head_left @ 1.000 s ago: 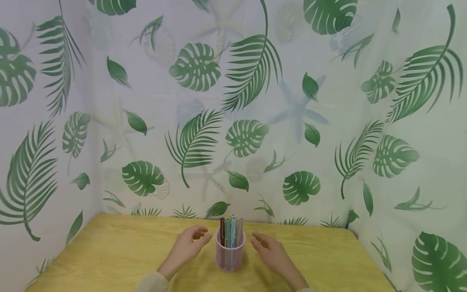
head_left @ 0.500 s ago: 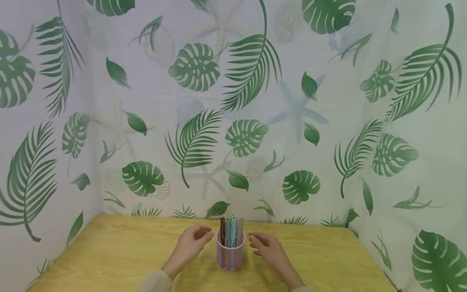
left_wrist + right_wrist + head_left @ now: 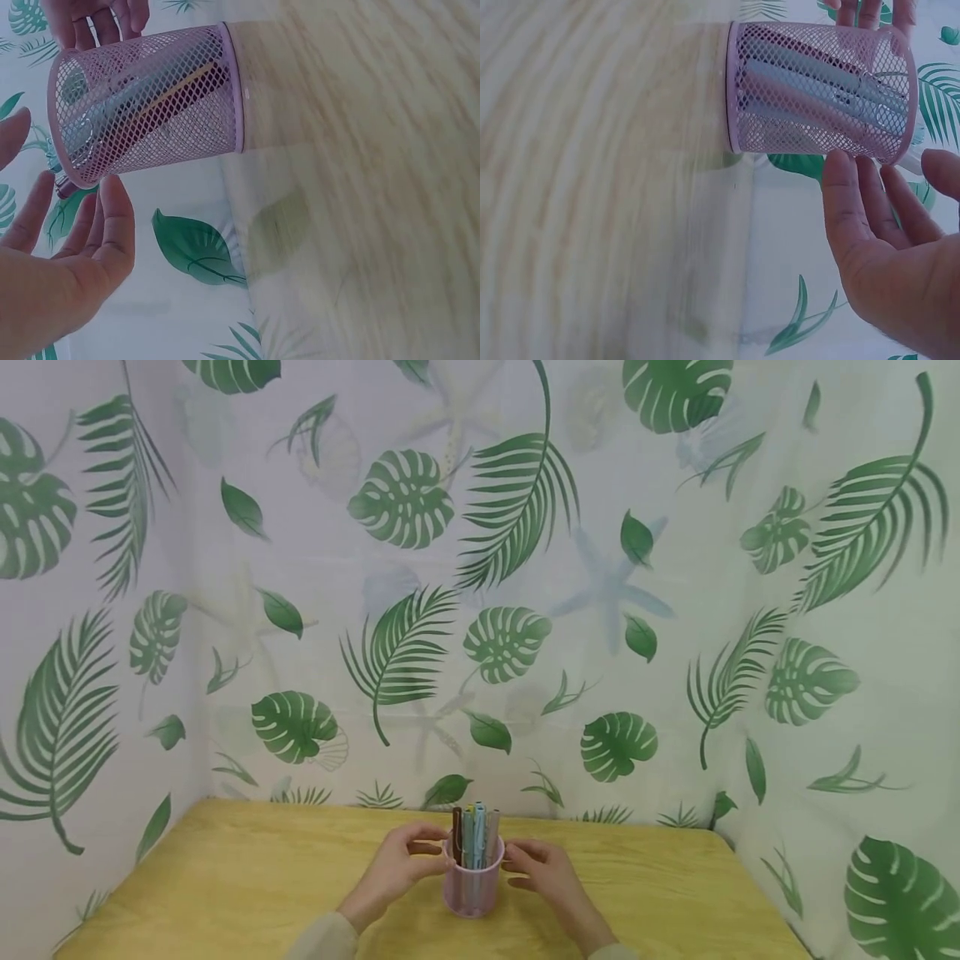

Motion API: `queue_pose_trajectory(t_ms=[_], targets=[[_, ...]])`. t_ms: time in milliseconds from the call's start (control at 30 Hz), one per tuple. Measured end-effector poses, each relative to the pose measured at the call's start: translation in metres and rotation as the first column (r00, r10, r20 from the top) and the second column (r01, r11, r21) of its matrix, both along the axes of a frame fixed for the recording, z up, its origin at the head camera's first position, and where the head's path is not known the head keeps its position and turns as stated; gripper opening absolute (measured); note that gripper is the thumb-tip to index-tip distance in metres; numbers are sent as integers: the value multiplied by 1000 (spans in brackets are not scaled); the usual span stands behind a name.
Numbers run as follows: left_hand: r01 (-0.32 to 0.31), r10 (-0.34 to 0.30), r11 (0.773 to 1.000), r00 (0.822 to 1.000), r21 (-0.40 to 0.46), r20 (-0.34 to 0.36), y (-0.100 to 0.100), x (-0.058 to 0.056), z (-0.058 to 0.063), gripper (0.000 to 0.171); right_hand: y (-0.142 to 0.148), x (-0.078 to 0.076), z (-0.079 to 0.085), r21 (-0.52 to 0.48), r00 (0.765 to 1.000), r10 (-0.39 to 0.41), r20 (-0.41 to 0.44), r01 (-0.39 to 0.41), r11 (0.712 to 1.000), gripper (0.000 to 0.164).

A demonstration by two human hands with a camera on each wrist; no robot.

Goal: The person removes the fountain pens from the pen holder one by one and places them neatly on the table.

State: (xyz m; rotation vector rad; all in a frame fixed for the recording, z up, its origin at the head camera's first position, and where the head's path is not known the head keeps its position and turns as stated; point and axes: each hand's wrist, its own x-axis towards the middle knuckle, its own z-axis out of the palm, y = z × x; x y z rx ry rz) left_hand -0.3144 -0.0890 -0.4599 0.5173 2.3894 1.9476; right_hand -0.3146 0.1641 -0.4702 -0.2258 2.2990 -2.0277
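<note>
A pink mesh pen holder (image 3: 471, 897) stands upright on the table, filled with several pens (image 3: 478, 835), among them dark brown, green, light blue and pale pink ones. On its left side my left hand (image 3: 397, 870) has its fingertips at the rim, thumb toward the near side. My right hand (image 3: 549, 881) reaches the opposite side, fingertips at the upper wall. Both wrist views show the mesh wall (image 3: 150, 105) between the hands. There the fingers (image 3: 841, 187) of the right hand are extended and only slightly bent, with the tips at or very near the mesh.
The wood-grain table (image 3: 255, 877) stretches out on both sides of the holder. Behind it and along the sides hang pale curtains (image 3: 525, 727) printed with green leaves and faint starfish. The table's back edge meets the rear curtain.
Both hands have moved inward from either side, and their fingertips now reach the pen holder's rim. The holder and its pens have stayed in place.
</note>
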Motion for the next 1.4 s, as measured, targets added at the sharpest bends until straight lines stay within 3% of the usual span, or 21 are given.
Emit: queue_pose_trajectory(t_ms=[167,567,867,1400], targets=[[31,-31,999,999,-28,-18,4,-5,0,46,1,-4,0,-61,999,-32,9,33,998,43],[-22,8,993,992,-114,-124,7,-5,-8,26,-7,-10,-2,-89,996,-85,1,85,992,42],[-55,23,982,984,-180,-178,7,-7,-7,21,-11,-16,2,-153,994,-110,-17,106,983,41],[-52,-3,970,973,-236,-230,5,-12,-4,16,-18,-23,5,-115,982,-180,-50,173,978,36]])
